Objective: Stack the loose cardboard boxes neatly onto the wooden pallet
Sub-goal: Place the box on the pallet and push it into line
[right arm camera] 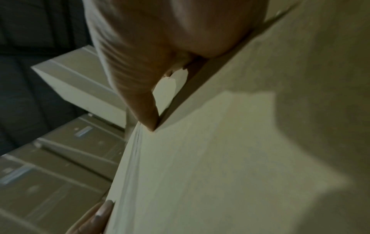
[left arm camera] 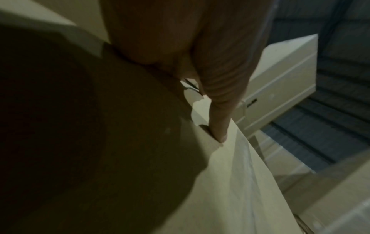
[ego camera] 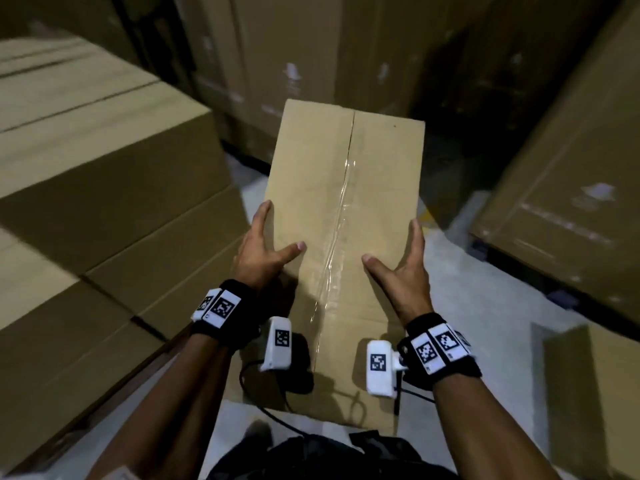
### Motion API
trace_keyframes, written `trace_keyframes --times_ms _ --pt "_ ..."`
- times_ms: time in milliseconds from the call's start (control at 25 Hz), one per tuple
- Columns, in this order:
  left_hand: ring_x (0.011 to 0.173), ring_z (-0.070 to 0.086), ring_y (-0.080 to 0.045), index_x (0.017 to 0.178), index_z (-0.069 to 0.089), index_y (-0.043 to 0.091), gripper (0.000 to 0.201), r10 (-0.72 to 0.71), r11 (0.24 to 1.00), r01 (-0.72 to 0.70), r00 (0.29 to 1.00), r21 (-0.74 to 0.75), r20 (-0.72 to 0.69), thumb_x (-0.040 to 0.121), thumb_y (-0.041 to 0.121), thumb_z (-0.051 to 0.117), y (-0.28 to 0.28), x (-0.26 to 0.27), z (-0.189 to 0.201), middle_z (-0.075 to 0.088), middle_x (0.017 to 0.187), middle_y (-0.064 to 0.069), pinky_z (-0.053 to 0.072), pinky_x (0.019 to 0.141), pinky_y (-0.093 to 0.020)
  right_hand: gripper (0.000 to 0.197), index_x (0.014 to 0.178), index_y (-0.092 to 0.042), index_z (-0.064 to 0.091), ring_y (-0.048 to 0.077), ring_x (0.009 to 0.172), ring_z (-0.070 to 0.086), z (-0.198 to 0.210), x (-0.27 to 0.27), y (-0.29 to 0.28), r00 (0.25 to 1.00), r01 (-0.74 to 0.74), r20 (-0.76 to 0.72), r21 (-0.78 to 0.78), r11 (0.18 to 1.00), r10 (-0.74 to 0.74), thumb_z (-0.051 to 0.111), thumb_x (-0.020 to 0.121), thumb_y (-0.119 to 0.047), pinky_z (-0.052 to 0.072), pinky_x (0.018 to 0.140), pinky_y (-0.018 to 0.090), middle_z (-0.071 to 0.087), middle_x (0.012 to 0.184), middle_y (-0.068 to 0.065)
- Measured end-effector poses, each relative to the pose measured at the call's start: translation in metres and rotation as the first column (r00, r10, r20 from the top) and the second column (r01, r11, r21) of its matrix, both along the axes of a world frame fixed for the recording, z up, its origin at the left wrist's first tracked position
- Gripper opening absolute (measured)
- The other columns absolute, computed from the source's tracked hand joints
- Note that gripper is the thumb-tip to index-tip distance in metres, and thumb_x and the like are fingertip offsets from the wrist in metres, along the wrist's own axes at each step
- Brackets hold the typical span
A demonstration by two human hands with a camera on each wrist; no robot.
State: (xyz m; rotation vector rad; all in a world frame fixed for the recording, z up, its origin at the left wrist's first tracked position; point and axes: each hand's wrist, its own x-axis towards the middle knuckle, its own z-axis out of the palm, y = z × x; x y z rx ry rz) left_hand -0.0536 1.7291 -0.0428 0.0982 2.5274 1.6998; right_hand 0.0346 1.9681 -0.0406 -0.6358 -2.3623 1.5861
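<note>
A long brown cardboard box (ego camera: 346, 202), taped along its top seam, is held in front of me between both hands, above the floor. My left hand (ego camera: 263, 251) presses its left side with straight fingers, and the thumb (left arm camera: 218, 123) lies flat on the top face (left arm camera: 230, 190). My right hand (ego camera: 405, 268) mirrors this on the right side, thumb (right arm camera: 146, 114) on the top (right arm camera: 200, 174). The fingers on the box's sides are mostly hidden. I see no wooden pallet.
Stacked cartons (ego camera: 86, 168) fill the left, close beside the held box. Tall cartons (ego camera: 294, 46) stand behind and another stack (ego camera: 571, 185) rises at the right. A smaller box (ego camera: 595, 393) sits at the lower right. Grey floor (ego camera: 485, 323) shows between them.
</note>
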Motion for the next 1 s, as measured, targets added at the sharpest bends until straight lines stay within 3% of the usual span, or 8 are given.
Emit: trace_keyframes --times_ms 80,240,360,560,640,760,920,1000 --pt "0.136 0.043 -0.028 0.146 0.019 0.057 0.105 0.091 0.996 -0.091 0.996 -0.002 -0.009 0.059 0.064 0.078 -0.05 0.023 0.006 0.039 0.154 0.003 0.043 0.106 -0.055 0.104 0.152 -0.053 0.009 0.022 0.138 0.045 0.007 0.003 -0.043 0.996 -0.09 -0.032 -0.013 0.996 0.089 0.08 0.075 -0.047 0.036 0.116 0.045 0.04 0.157 -0.008" --pt "0.141 0.037 -0.025 0.149 0.02 0.052 0.103 0.237 0.971 -0.238 0.969 -0.014 -0.063 0.062 0.061 0.076 -0.148 0.069 0.016 0.035 0.157 0.004 0.034 0.114 -0.052 0.101 0.141 -0.068 0.009 0.023 0.138 0.046 0.022 0.021 -0.14 0.976 -0.206 -0.078 -0.016 0.978 0.204 0.073 0.063 -0.059 0.038 0.115 0.048 0.043 0.155 -0.009" --pt "0.141 0.038 -0.021 0.151 0.021 0.047 0.103 0.302 0.953 -0.303 0.948 0.001 -0.106 0.063 0.06 0.075 -0.229 0.11 0.018 0.036 0.157 0.005 0.032 0.114 -0.041 0.101 0.142 -0.069 0.01 0.022 0.14 0.044 0.028 0.048 -0.22 0.958 -0.268 -0.111 -0.022 0.963 0.264 0.073 0.064 -0.058 0.036 0.116 0.049 0.04 0.156 -0.012" --pt "0.14 0.036 -0.022 0.143 0.021 0.063 0.095 0.352 0.935 -0.349 0.933 0.057 -0.077 0.067 0.058 0.078 -0.351 0.185 0.021 0.032 0.158 0.008 0.036 0.113 -0.051 0.1 0.15 -0.058 0.012 0.013 0.137 0.042 0.028 0.106 -0.341 0.944 -0.317 -0.117 -0.055 0.947 0.309 0.078 0.077 -0.042 0.035 0.117 0.045 0.036 0.158 -0.014" --pt "0.14 0.034 -0.02 0.145 0.022 0.06 0.094 0.365 0.93 -0.361 0.928 0.061 -0.074 0.072 0.05 0.08 -0.386 0.209 0.017 0.029 0.159 0.008 0.037 0.113 -0.049 0.102 0.151 -0.057 0.012 0.016 0.138 0.044 0.027 0.123 -0.377 0.943 -0.322 -0.112 -0.063 0.945 0.314 0.078 0.075 -0.042 0.037 0.116 0.045 0.039 0.158 -0.011" --pt "0.138 0.037 -0.02 0.143 0.026 0.063 0.098 0.419 0.9 -0.411 0.907 0.143 -0.03 0.062 0.054 0.082 -0.43 0.239 0.009 0.027 0.158 0.012 0.043 0.108 -0.049 0.103 0.147 -0.062 0.01 0.02 0.138 0.045 0.024 0.141 -0.424 0.932 -0.357 -0.079 -0.033 0.933 0.354 0.079 0.073 -0.044 0.038 0.115 0.049 0.04 0.157 -0.008" --pt "0.136 0.042 -0.018 0.151 0.026 0.042 0.099 0.513 0.857 -0.506 0.857 0.099 -0.054 0.072 0.04 0.085 -0.475 0.266 0.006 0.038 0.15 0.009 0.04 0.11 -0.05 0.104 0.148 -0.062 0.011 0.017 0.134 0.047 0.022 0.15 -0.473 0.89 -0.455 -0.088 -0.104 0.884 0.448 0.082 0.079 -0.03 0.04 0.114 0.049 0.04 0.157 -0.008" --pt "0.133 0.041 -0.015 0.149 0.028 0.049 0.094 0.569 0.816 -0.558 0.822 0.154 -0.035 0.074 0.038 0.085 -0.494 0.28 0.006 0.035 0.15 0.012 0.046 0.106 -0.04 0.106 0.146 -0.066 0.01 0.019 0.138 0.042 0.019 0.147 -0.495 0.859 -0.511 -0.085 -0.112 0.852 0.504 0.083 0.078 -0.031 0.037 0.115 0.051 0.034 0.16 -0.011"
